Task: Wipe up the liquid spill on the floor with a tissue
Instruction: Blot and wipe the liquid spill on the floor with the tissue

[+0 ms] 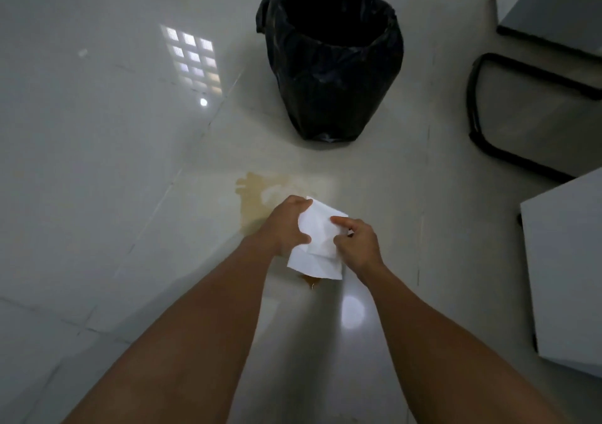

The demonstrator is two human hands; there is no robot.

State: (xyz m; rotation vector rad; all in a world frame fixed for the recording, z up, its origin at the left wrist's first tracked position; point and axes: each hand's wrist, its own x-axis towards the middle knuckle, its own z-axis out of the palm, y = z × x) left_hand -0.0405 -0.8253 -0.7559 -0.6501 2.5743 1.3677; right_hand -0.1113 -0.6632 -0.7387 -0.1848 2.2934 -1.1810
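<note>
A white folded tissue (317, 244) is held between both hands above the pale tiled floor. My left hand (286, 225) grips its left edge, fingers curled over the top corner. My right hand (356, 241) pinches its right side with thumb and fingers. A yellowish-brown liquid spill (254, 195) spreads on the floor just beyond and under my hands. A darker small drop of the spill (311, 282) shows below the tissue's lower edge. The middle of the spill is hidden by the hands and tissue.
A bin lined with a black bag (332, 55) stands on the floor beyond the spill. At the right are a black tubular chair frame (472, 107) and grey furniture panels (566, 267). Bare shiny tiles (97, 147) extend to the left.
</note>
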